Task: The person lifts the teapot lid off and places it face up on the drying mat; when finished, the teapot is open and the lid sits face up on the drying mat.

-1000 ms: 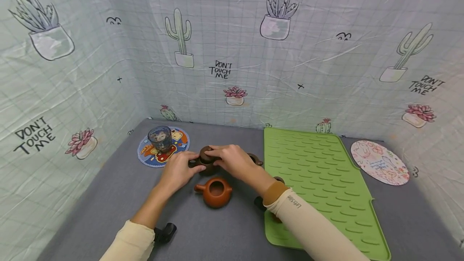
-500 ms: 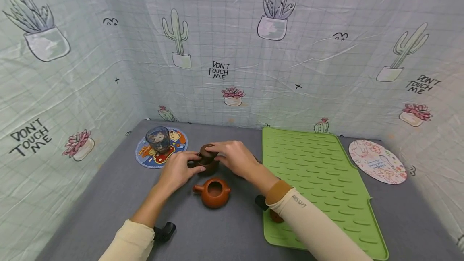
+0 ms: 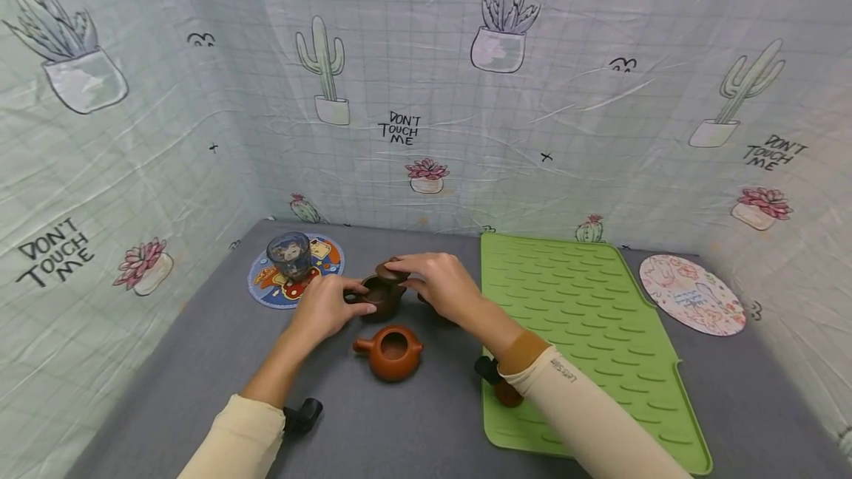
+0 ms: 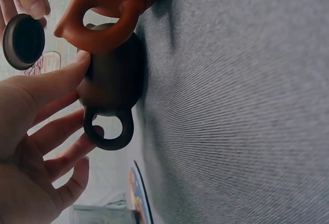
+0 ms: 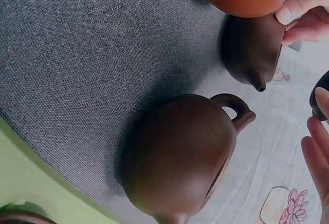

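Observation:
My left hand [image 3: 326, 310] steadies a small dark brown teapot [image 3: 383, 304], thumb at its rim and fingers by its ring handle. The teapot stands uncovered on the grey table. My right hand [image 3: 444, 285] pinches a round brown lid [image 3: 390, 271] just above the teapot's opening; its hollow underside shows in the left wrist view, where the lid [image 4: 23, 41] is tilted. Nearer the body sits an orange-brown teapot [image 3: 397, 367], also without a lid. A larger brown teapot [image 5: 180, 152] stands to the right, mostly hidden under my right hand in the head view.
A ridged green mat [image 3: 566, 301] covers the right side, with a reddish-brown round piece [image 3: 509, 395] near its left edge, partly behind my sleeve. A glass [image 3: 291, 256] stands on a colourful coaster [image 3: 261, 288] at back left. A pink floral coaster [image 3: 692, 294] lies far right.
My right hand has lifted the lid off the dark teapot and moved it slightly back and right, uncovering the opening. My left hand stays on the teapot.

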### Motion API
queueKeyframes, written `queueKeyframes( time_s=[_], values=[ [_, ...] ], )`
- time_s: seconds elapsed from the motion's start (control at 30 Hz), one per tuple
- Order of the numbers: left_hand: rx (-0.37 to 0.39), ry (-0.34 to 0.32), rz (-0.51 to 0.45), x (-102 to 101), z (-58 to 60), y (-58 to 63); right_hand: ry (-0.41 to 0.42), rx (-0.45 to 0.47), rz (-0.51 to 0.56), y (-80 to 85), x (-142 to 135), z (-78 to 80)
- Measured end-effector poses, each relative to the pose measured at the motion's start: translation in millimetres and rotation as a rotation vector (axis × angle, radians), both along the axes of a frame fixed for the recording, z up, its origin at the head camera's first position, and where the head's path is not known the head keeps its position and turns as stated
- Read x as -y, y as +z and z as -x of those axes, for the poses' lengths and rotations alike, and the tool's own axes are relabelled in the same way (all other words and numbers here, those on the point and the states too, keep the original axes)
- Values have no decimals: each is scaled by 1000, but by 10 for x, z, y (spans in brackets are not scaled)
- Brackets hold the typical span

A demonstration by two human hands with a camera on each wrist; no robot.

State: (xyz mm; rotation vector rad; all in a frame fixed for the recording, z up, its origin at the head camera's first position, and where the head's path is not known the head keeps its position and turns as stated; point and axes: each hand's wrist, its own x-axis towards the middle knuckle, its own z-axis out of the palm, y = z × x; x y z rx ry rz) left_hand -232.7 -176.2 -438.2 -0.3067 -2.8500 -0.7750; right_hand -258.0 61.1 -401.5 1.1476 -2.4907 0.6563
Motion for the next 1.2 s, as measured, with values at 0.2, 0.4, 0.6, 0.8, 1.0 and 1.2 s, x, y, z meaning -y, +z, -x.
queueKeyframes(
  time_s=[0.2,0.4,0.6,0.8,1.0,1.2],
  values=[
    [19,-3,-7,4,7,34,-25,0,58,15,-40,0],
    [21,-1,-15,5,11,29,-40,70,129,63,-89,-33],
    [20,-1,-26,17,16,15,-55,131,242,111,-157,-80],
    [23,8,-27,10,20,19,-98,186,323,168,-280,-82],
    [33,16,-26,-5,28,34,-119,244,408,196,-392,-95],
    [45,22,-19,-1,21,30,-120,224,415,184,-484,-111]
  ],
)
